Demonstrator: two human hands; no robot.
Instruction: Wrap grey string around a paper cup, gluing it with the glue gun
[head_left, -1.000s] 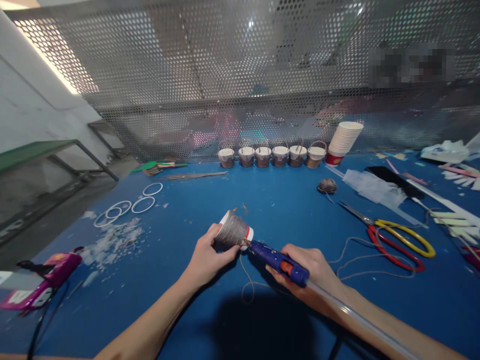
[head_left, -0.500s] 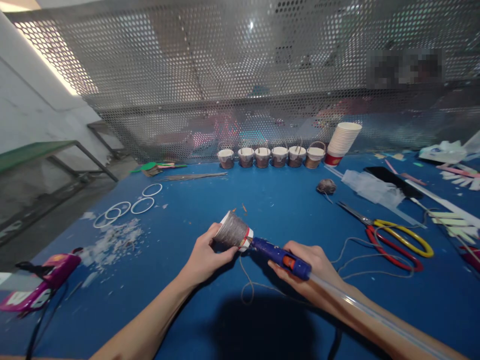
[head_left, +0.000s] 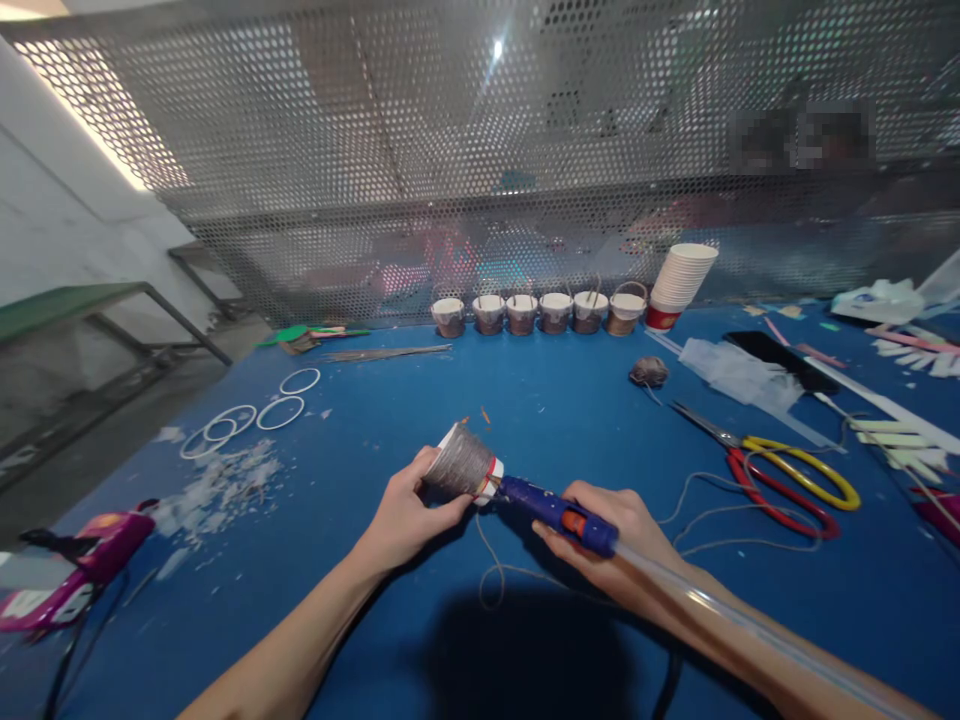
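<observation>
Tilted on its side, a paper cup (head_left: 463, 463) wrapped in grey-brown string is held by my left hand (head_left: 411, 510), thumb near its base and fingers behind. A bare white band with a red stripe shows at the base end. My right hand (head_left: 619, 530) grips a blue glue gun (head_left: 555, 512), a long clear glue stick (head_left: 720, 605) running out of its back. The gun's nozzle meets the cup near the red stripe; whether glue is coming out is too small to tell. Loose string (head_left: 491, 575) hangs from the cup and loops across the blue table.
Several string-wrapped cups (head_left: 555, 315) line the back beside a stack of paper cups (head_left: 684, 280). To the right lie scissors (head_left: 739, 445), a string ball (head_left: 649, 372) and a phone (head_left: 780, 360). White rings (head_left: 281, 412), scraps (head_left: 225, 490) and a purple power strip (head_left: 82, 570) lie left.
The whole view has shifted slightly to the right. Both hands keep their hold, and the glue gun's nozzle stays at the cup's base end.
</observation>
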